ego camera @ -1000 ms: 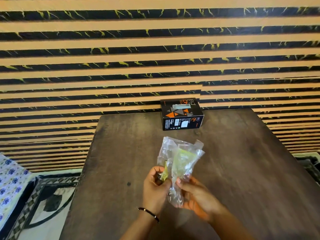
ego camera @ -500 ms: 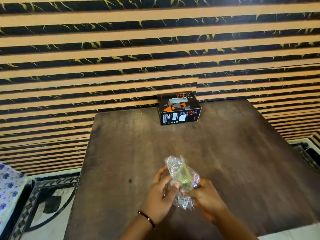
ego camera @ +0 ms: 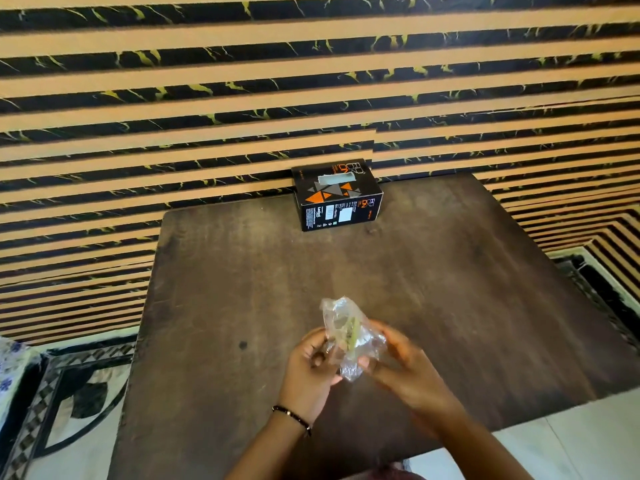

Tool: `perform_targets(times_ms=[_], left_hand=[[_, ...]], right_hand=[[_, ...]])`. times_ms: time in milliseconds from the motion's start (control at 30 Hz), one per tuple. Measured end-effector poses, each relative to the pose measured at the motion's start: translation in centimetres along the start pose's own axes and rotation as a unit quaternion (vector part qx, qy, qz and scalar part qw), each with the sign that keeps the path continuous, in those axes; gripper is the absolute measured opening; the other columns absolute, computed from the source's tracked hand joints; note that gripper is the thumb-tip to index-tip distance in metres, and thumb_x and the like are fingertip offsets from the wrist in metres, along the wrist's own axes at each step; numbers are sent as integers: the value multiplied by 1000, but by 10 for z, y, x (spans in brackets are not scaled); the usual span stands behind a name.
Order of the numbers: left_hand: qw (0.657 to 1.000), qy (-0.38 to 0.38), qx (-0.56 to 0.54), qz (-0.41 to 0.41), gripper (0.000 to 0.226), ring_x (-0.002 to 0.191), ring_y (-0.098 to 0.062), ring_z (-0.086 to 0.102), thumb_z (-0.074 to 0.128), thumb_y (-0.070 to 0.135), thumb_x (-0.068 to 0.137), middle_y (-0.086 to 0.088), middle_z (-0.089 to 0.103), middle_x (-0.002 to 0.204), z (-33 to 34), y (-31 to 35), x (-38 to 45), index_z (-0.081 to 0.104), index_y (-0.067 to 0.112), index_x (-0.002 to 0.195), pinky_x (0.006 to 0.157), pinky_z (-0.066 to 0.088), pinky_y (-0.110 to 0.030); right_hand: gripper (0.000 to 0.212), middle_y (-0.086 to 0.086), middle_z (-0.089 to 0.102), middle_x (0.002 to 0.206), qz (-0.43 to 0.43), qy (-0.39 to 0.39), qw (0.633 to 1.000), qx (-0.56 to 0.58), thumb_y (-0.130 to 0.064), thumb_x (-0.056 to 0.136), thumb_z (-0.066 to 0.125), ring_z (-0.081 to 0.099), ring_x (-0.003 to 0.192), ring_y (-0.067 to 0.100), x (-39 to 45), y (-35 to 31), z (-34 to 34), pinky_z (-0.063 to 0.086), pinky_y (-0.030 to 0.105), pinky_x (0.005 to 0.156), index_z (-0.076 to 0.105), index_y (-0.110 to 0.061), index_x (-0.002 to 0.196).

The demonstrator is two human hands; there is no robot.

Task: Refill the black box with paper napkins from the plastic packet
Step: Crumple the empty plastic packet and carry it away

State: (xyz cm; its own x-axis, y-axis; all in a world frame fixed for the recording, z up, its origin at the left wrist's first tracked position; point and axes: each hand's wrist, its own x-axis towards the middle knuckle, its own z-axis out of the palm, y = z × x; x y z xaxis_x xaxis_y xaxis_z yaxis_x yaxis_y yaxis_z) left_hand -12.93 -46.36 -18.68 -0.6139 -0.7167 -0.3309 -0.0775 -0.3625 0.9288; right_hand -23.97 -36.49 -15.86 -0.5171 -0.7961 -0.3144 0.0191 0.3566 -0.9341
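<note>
A black box (ego camera: 337, 195) with orange and grey triangles stands at the far edge of the dark wooden table (ego camera: 467, 289), against the wall. A pale slot shows in its top. Nearer to me, both hands pinch a crumpled clear plastic packet (ego camera: 346, 336) with a yellowish strip inside, held just above the tabletop. My left hand (ego camera: 311, 365) grips its left side; a dark bracelet sits on that wrist. My right hand (ego camera: 403, 367) grips its right side. I see no napkins in the packet.
A wall of tan and black marbled stripes (ego camera: 242, 81) rises right behind the table. A patterned black-and-white floor (ego camera: 69, 410) lies to the left, pale floor tiles (ego camera: 571, 438) to the lower right. A blue-flowered cloth (ego camera: 10, 368) shows at the left edge.
The packet was held up and spread a second ago; it is now lower and crumpled smaller between both hands. The view has tilted, so the box appears farther up.
</note>
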Motion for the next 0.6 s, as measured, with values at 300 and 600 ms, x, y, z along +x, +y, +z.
perform_targets(times_ms=[300,600], left_hand=[[997,-36,-48,45,11,83,-12,67,74,10,73,-15,67,102,52,3,-20,74,19,80,67,54,-23],[995,-39,-20,93,22,77,-22,65,80,22,56,-16,69,89,171,-10,-44,75,17,76,65,56,-32]], right_hand=[[23,14,73,97,13,33,985,167,1,82,59,70,91,27,-11,-10,-40,58,36,76,64,-6,104],[25,13,73,79,-15,72,964,256,15,78,54,70,74,24,-64,24,-149,59,33,68,67,-1,93]])
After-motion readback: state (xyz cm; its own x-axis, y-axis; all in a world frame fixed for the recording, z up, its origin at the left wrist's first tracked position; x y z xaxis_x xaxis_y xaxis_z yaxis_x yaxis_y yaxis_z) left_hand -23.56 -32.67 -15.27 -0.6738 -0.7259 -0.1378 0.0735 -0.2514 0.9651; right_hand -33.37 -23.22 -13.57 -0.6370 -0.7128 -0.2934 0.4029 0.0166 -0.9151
